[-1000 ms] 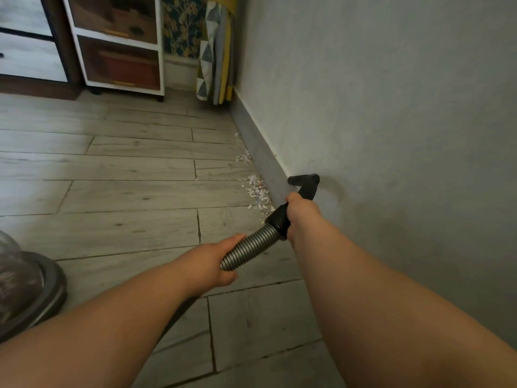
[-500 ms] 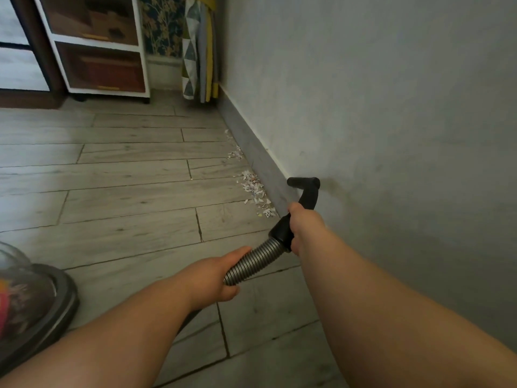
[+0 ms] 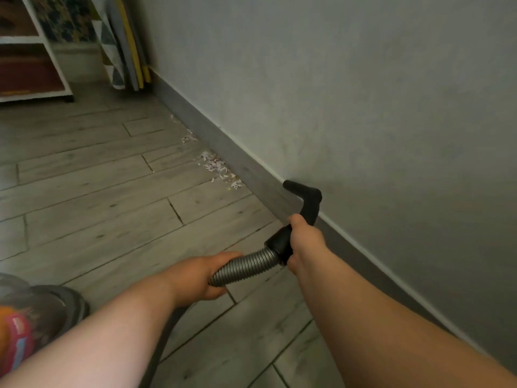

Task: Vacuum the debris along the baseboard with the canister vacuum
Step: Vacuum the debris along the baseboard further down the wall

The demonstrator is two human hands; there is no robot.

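Down by the left arm sits the canister vacuum (image 3: 42, 312). Next comes the left hand (image 3: 195, 275), its grip curled round the ribbed hose (image 3: 246, 266). Just ahead, the right hand (image 3: 305, 242) has its grip wrapped round the black handle (image 3: 310, 203), close to the baseboard (image 3: 215, 138). Farther on, ahead and a bit left of both hands, the debris (image 3: 218, 166) lies in a line along that baseboard. The right hand is nearer to it.
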